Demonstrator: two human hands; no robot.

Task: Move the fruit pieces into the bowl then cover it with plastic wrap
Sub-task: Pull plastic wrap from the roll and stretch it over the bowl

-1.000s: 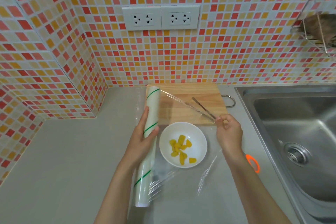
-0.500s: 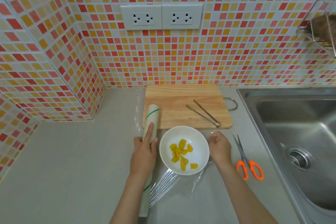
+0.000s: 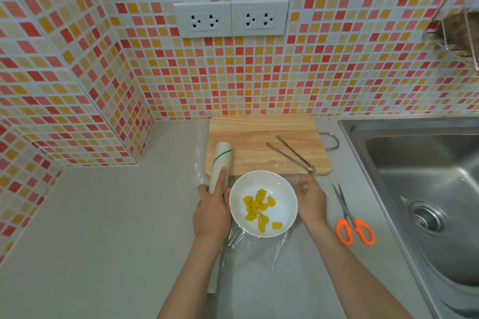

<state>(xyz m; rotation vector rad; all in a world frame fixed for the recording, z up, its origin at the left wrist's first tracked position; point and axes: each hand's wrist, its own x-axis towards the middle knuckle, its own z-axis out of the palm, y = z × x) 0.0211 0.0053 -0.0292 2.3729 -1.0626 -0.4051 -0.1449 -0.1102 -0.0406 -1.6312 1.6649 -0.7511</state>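
A white bowl [image 3: 285,189] stands on the grey counter just in front of the wooden cutting board [image 3: 259,134]. Several yellow fruit pieces [image 3: 258,208] lie inside it. My left hand [image 3: 211,211] grips the plastic wrap roll [image 3: 220,163] against the counter at the bowl's left side. My right hand [image 3: 309,198] is at the bowl's right side, fingers pinched on the free edge of the clear plastic sheet [image 3: 254,246]. The sheet stretches between both hands across the bowl and shows as wrinkles on the counter in front of it.
Metal tongs [image 3: 293,154] lie on the board's right part. Orange-handled scissors [image 3: 351,220] rest on the counter right of my right hand. A steel sink [image 3: 427,189] fills the right side. Tiled walls close the back and left.
Both hands came down from above the board: the roll now lies on the counter left of the bowl, and my right hand has lowered the sheet's edge to the bowl's right side.
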